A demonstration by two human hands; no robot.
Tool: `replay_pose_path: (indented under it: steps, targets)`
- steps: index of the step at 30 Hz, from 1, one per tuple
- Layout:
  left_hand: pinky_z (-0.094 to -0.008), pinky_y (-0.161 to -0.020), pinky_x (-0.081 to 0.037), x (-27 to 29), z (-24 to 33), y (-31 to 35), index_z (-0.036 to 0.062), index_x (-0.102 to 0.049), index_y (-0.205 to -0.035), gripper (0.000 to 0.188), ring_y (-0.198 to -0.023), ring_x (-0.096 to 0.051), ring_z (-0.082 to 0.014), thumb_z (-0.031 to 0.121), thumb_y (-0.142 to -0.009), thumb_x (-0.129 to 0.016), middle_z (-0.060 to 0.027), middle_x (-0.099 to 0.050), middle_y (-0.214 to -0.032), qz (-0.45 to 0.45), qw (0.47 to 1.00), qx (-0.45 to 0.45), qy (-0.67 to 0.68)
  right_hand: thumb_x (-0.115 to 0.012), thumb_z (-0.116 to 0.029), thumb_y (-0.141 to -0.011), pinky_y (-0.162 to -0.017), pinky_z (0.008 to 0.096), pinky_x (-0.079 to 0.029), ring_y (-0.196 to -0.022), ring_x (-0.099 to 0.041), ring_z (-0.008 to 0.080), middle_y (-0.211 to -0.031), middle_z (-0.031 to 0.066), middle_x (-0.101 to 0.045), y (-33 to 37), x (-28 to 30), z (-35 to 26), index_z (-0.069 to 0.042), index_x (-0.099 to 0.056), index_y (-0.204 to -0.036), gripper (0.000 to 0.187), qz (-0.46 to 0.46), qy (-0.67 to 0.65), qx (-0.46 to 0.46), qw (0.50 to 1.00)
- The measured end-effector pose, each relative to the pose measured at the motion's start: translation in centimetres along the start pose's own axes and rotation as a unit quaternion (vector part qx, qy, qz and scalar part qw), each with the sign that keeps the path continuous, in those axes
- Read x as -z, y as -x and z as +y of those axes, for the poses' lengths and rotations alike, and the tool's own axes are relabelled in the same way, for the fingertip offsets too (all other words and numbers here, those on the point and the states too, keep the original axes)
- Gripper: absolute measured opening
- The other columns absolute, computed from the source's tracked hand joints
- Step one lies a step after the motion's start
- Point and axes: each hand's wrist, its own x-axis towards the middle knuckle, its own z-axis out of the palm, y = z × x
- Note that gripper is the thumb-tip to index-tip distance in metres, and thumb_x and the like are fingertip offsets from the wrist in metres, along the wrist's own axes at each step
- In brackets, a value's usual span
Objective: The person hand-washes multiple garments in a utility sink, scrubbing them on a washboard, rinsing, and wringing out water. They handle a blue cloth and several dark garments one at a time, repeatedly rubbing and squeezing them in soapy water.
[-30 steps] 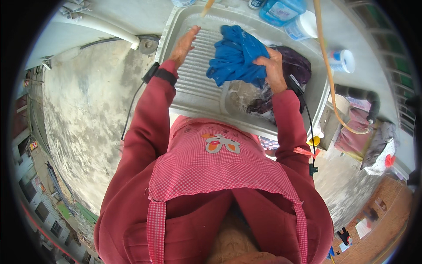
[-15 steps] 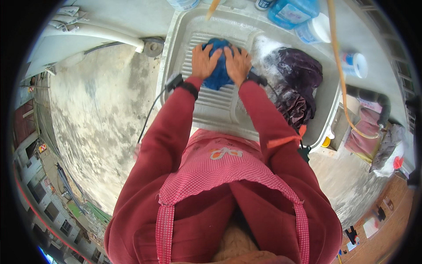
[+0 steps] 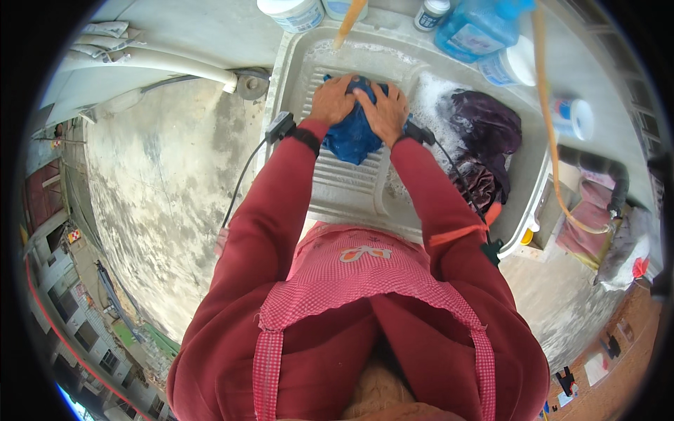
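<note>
A wet blue cloth (image 3: 353, 140) lies bunched on the ribbed washboard (image 3: 340, 175) at the left of a grey laundry sink (image 3: 276, 91). My left hand (image 3: 332, 102) grips its far left part, fingers curled over the fabric. From the right, my right hand (image 3: 385, 114) presses down on the same cloth, its thumb reaching toward the left fingers. Some cloth is hidden under both palms. In the basin to the right, dark purple clothing (image 3: 486, 125) lies among white suds (image 3: 435, 98).
Along the far rim stand a white tub (image 3: 291, 15), a small bottle (image 3: 431, 14), a blue jug (image 3: 477, 31) and another white tub (image 3: 509, 63). A yellowish hose (image 3: 544, 91) hangs down at the right. A black cable runs from each wrist device.
My hands have drawn closer together on the blue cloth. More of the cloth now bulges toward me below them. The whole view has shifted slightly.
</note>
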Motion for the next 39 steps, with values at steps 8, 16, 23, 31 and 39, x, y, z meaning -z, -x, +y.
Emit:
replay_pose_path:
  steps: [8,16,23,31,39]
  targets:
    - [-0.0533,-0.095,-0.042,-2.3,2.7,9.3,0.0060,-0.065,-0.131,0.051,-0.109,-0.055,-0.0411,0.031,-0.087,-0.071,-0.0198,-0.059,-0.115,0.150,0.982,-0.063,-0.097,-0.069,-0.029,-0.094,-0.106,0.0527,-0.038,-0.124,-0.053,0.0442,-0.140,0.0224,-0.058,5.5,1.5,0.7,-0.007,-0.071,-0.117,0.032,0.002,-0.119,0.218,0.969]
    - [-0.0510,-0.098,-0.047,0.6,0.8,4.0,0.0092,-0.070,-0.116,0.029,-0.112,-0.060,-0.0444,0.022,-0.091,-0.065,-0.0174,-0.066,-0.120,0.106,0.989,-0.063,0.077,-0.070,-0.041,-0.094,-0.119,0.0575,-0.030,-0.140,-0.045,0.0465,-0.151,0.0263,-0.051,2.1,1.5,-1.9,-0.020,-0.062,-0.147,0.058,-0.004,-0.041,-0.026,0.999]
    - [-0.0538,-0.093,-0.040,-2.4,2.2,10.0,0.0080,-0.062,-0.100,0.029,-0.102,-0.054,-0.0388,0.034,-0.089,-0.068,-0.0154,-0.058,-0.106,0.164,0.978,-0.071,-0.106,-0.064,-0.020,-0.086,-0.099,0.0558,-0.042,-0.123,-0.056,0.0433,-0.130,0.0216,-0.062,4.8,0.6,-1.7,-0.022,-0.072,-0.124,0.038,0.003,-0.167,0.167,0.972]
    - [-0.0513,-0.097,-0.047,0.9,0.1,2.3,0.0089,-0.063,-0.134,0.046,-0.105,-0.063,-0.0422,0.027,-0.092,-0.066,-0.0198,-0.069,-0.112,0.122,0.992,-0.018,0.001,-0.074,-0.052,-0.091,-0.116,0.0591,-0.033,-0.132,-0.049,0.0475,-0.142,0.0244,-0.055,-0.8,-0.6,-1.5,-0.017,-0.068,-0.140,0.061,0.060,-0.027,-0.038,0.997]
    - [-0.0555,-0.096,-0.044,-2.4,0.7,6.2,0.0064,-0.065,-0.118,0.036,-0.108,-0.057,-0.0436,0.029,-0.089,-0.063,-0.0207,-0.063,-0.116,0.146,0.983,-0.026,-0.108,-0.068,-0.032,-0.092,-0.115,0.0539,-0.034,-0.134,-0.049,0.0420,-0.137,0.0191,-0.061,1.7,-0.6,0.3,-0.002,-0.071,-0.123,0.043,-0.054,-0.145,0.097,0.983]
